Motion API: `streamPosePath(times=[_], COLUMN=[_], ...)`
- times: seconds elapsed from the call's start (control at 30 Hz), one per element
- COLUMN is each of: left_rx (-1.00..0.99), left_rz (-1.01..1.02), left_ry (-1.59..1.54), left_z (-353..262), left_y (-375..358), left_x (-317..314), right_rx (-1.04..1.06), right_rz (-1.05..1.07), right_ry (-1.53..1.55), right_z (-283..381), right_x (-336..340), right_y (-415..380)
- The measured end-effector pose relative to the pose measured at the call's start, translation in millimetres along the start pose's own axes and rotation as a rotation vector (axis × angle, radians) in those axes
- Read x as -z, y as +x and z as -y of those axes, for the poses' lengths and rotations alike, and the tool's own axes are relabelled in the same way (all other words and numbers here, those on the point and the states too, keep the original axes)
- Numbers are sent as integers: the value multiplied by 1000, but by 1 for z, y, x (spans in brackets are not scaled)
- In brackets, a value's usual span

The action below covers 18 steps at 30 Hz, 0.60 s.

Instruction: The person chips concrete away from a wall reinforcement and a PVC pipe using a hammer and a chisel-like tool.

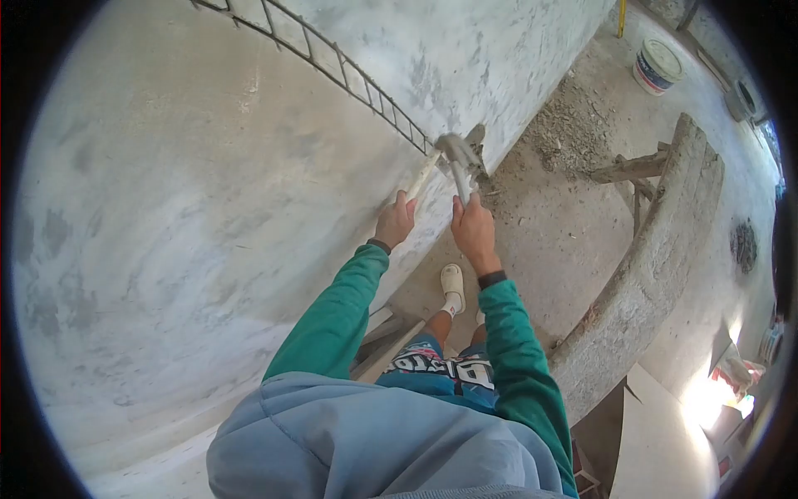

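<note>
Ahead of me, my left hand (395,220) is closed around a pale, straight, stick-like piece (425,175), whose far end meets the wall. Beside it, my right hand (475,233) grips a hammer (460,170) by its light handle. The hammer's head is blurred and close to the tip of the pale piece. A dark, ladder-shaped metal strip (341,73) runs along the wall (208,191) and ends near that tip. Rough grey material (477,154) shows just behind the hammer head.
A long, worn plank bench (644,287) stands to my right on wooden legs. Rubble (578,125) lies along the wall's foot. A white bucket (657,66) stands farther off. My clog (451,279) is on the floor, and boards (386,345) are near my legs.
</note>
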<state>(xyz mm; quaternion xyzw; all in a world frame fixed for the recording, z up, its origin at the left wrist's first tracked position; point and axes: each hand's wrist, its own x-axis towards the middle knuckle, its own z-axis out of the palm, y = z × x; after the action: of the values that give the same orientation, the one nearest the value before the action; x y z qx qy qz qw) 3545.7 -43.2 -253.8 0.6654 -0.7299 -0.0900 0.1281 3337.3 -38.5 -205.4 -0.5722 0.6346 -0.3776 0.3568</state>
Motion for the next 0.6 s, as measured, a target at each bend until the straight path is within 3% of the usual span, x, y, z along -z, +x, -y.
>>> streamPosePath(times=[0.03, 0.17, 0.3, 0.4, 0.47, 0.6], left_rx=[72, 191, 168, 88, 97, 132], left_rz=[58, 101, 74, 88, 229, 242], left_ry=[6, -67, -124, 51, -221, -273], left_z=[-5, -20, -22, -13, -22, -50], left_y=[2, -2, -4, -8, -18, -35], left_x=[1, 14, 28, 41, 64, 89], right_rx=[-4, -74, -125, -141, -147, -214], right_rz=[54, 41, -19, -36, -48, -6], right_ry=[-149, 8, 160, 221, 239, 302], right_z=[-11, -36, -31, -29, -30, -31], right_x=[1, 13, 30, 34, 35, 30], right_y=[6, -17, -30, -43, -45, -52])
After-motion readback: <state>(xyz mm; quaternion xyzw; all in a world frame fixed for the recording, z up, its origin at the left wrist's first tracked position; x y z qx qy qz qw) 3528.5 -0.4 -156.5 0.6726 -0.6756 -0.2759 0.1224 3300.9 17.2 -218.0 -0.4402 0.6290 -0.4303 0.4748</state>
